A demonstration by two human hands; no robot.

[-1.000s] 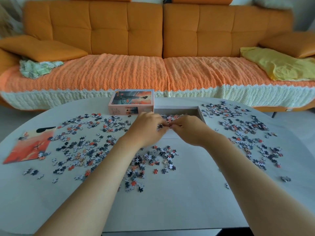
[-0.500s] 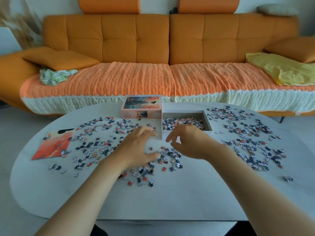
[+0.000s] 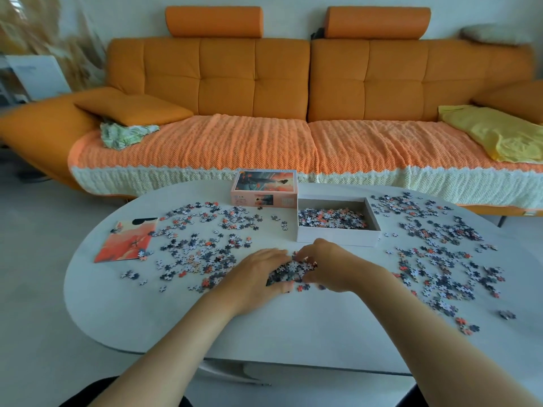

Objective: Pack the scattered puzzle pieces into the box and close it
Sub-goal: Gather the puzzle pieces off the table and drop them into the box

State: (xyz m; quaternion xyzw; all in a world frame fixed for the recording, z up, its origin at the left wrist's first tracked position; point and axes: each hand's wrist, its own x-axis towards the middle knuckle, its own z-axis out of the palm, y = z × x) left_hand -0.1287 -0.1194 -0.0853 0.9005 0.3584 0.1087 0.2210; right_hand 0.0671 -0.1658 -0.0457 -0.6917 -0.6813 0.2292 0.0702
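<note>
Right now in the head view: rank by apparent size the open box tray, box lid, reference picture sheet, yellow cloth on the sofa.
1. Yellow cloth, though cropped by the frame edge
2. Open box tray
3. Reference picture sheet and box lid look about alike; not ranking them.

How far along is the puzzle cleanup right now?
Early. The open box already holds a layer of pieces. Both hands, left hand and right hand, are cupping a small pile. Left: the left scatter, the right scatter, then the lid, which sits beside the box.
</note>
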